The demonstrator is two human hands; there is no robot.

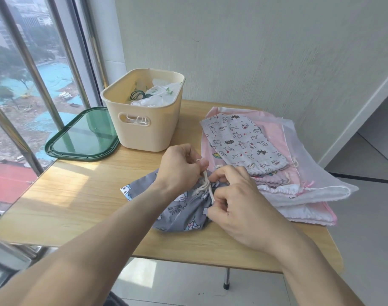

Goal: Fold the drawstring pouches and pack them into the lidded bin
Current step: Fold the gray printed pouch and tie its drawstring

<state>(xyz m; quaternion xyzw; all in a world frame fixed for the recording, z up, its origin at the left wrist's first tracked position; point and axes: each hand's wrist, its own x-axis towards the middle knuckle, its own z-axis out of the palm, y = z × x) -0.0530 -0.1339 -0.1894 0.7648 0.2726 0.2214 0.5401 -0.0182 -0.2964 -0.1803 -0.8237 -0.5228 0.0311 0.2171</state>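
A grey unicorn-print drawstring pouch (179, 210) lies bunched on the wooden table (78, 195) in front of me. My left hand (179, 168) pinches its white drawstring (205, 185) from above. My right hand (235, 195) pinches the same cord lower down, at the pouch's gathered mouth. Behind them stands the cream bin (144, 131), open, with white pouches and a dark green cord inside. Its green lid (82, 135) lies flat to the bin's left. A stack of pouches (277, 173) sits at the right, a grey cat-print pouch (243, 142) on top.
The lid overhangs the table's left edge beside the window bars (34, 69). The pouch stack reaches the table's right edge. A wall (254, 51) stands close behind the table. A table leg (226, 279) shows below the front edge.
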